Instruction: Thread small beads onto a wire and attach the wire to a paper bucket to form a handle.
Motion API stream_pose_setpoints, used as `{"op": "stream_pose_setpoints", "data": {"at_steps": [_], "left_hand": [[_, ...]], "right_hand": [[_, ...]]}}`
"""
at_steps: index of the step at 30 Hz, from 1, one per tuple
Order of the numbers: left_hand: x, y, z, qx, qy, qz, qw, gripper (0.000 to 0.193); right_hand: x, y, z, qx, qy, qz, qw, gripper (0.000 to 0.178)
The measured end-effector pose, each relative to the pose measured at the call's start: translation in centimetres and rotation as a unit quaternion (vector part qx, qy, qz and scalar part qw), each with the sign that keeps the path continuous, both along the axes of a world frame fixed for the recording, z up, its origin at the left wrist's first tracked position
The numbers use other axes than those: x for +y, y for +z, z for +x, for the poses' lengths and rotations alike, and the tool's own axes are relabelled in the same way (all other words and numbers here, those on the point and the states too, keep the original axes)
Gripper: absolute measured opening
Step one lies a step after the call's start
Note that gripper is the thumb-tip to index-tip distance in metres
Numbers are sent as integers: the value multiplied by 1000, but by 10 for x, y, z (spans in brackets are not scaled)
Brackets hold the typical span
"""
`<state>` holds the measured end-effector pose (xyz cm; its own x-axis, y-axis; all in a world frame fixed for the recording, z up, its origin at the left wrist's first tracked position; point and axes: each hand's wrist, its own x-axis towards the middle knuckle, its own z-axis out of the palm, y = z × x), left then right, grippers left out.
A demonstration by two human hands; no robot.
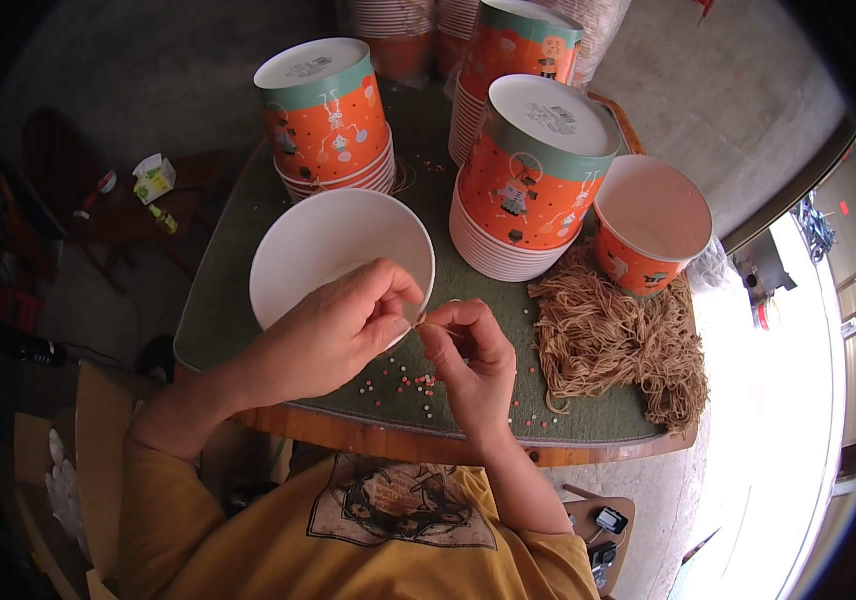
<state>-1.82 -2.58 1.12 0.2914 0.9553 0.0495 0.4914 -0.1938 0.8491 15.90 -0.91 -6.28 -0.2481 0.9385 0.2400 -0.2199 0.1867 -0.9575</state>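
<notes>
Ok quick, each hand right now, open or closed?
Left hand: fingers curled in; whether it grips anything cannot be told.
Right hand: closed in a pinch; anything held is too small to tell.

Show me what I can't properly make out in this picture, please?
All in the head view:
- Anything pinched between the left hand and right hand: too small, and covered by fingers.
- Open white-lined tub: part of its near side is hidden behind the left hand.
- Back tub stacks: tops cut off by the upper edge.
- Bright ground at right: detail lost to glare.
</notes>
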Motion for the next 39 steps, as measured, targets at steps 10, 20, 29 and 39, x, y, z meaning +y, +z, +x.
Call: {"op": "stream_pose_setpoints", "data": {"at_steps": [10, 20, 29, 39], "left_hand": [[-1, -1, -4, 109, 4, 166, 980, 7], [-1, -4, -3, -24, 10, 49, 998, 9], [-2, -1, 3, 56, -8, 126, 990, 8], [-1, 0, 4, 51, 4, 132, 990, 8]], "right_hand": [[0, -4, 0, -5, 4, -12, 1000, 8], [-3, -1, 1, 14, 1, -10, 1000, 8], [-3, 1, 2, 10, -10, -8, 1000, 8], [-4, -4, 6, 19, -24, 19, 999, 12]]}}
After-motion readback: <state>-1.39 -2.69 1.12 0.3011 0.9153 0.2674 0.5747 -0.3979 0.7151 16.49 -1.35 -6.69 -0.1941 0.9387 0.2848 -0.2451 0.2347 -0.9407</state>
